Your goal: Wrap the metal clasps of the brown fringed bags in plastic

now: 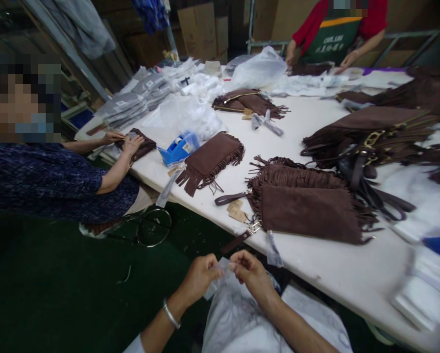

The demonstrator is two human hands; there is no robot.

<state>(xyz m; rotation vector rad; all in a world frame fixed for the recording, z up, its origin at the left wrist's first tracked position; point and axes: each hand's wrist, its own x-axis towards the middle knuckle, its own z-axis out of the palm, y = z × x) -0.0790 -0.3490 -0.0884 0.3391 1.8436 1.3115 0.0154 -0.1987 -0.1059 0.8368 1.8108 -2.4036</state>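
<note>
Just off the table's near edge, above my lap, my left hand [201, 277] and my right hand [250, 274] pinch a small clear plastic sleeve [223, 267] between thumbs and fingers. Both hands are closed on it; its lower part hangs below my left fingers. In front of them, a brown fringed clutch bag [304, 211] lies on the white table, with more fringe behind it. Paper tags [237, 212] and a strap with a gold clasp [255, 227] lie at its left side. Another plastic sleeve [274, 251] hangs over the table edge by the bag.
A second brown pouch [214, 154] lies beside a blue tape dispenser [179, 147]. More fringed bags [367, 130] are piled at the right. Wrapped packs [142, 93] and loose plastic [186, 115] cover the far left. One co-worker [58, 176] sits left, another [333, 37] is across.
</note>
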